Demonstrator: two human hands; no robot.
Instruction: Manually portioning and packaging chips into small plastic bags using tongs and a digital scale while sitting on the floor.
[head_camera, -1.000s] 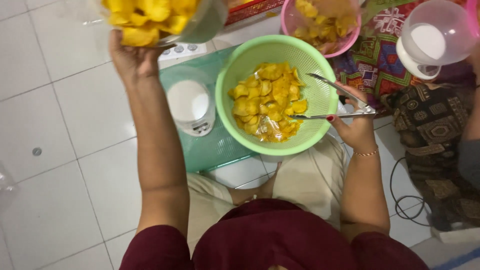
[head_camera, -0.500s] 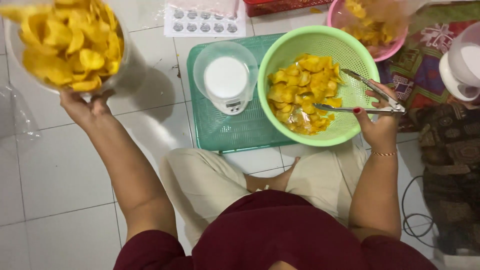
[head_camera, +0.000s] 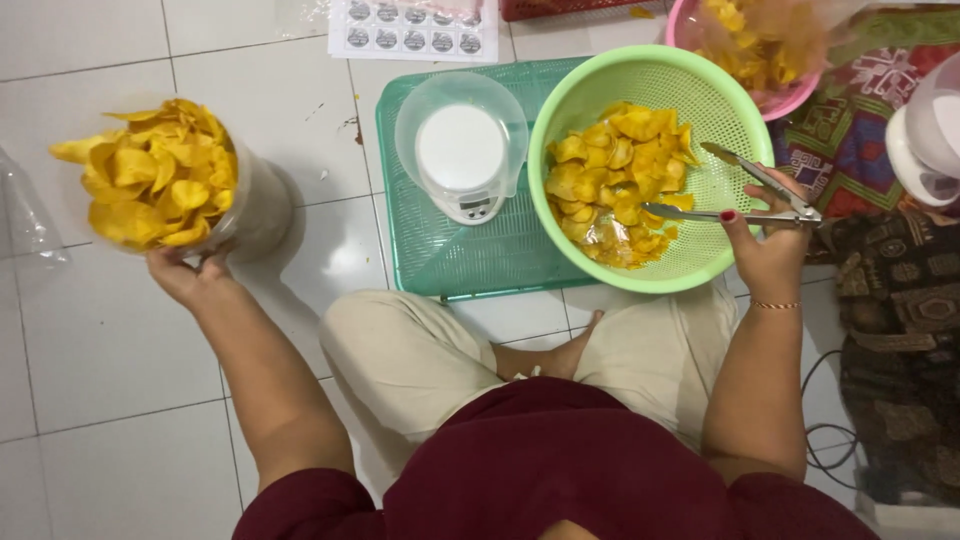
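Note:
My left hand (head_camera: 185, 272) grips a clear plastic container (head_camera: 255, 205) heaped with yellow chips (head_camera: 150, 180), held out low over the white tiled floor at my left. My right hand (head_camera: 765, 245) holds metal tongs (head_camera: 740, 195) over the right rim of a light green basket bowl (head_camera: 650, 75). That bowl holds a pile of yellow chips (head_camera: 620, 185). A small white kitchen scale (head_camera: 462, 155) with an empty clear tub on it stands on a teal mesh tray (head_camera: 450, 265), just left of the green bowl.
A pink bowl (head_camera: 690, 30) with more chips in a clear bag sits at the top right. A sheet of round stickers (head_camera: 415, 28) lies at the top. Patterned cloth (head_camera: 890, 80), a white appliance (head_camera: 925, 130) and a black cable (head_camera: 825, 440) are at the right. My crossed legs fill the middle.
My left hand has swung the full chip container from up ahead of me out and down to the left, near the floor. My right hand with the tongs stays at the green bowl.

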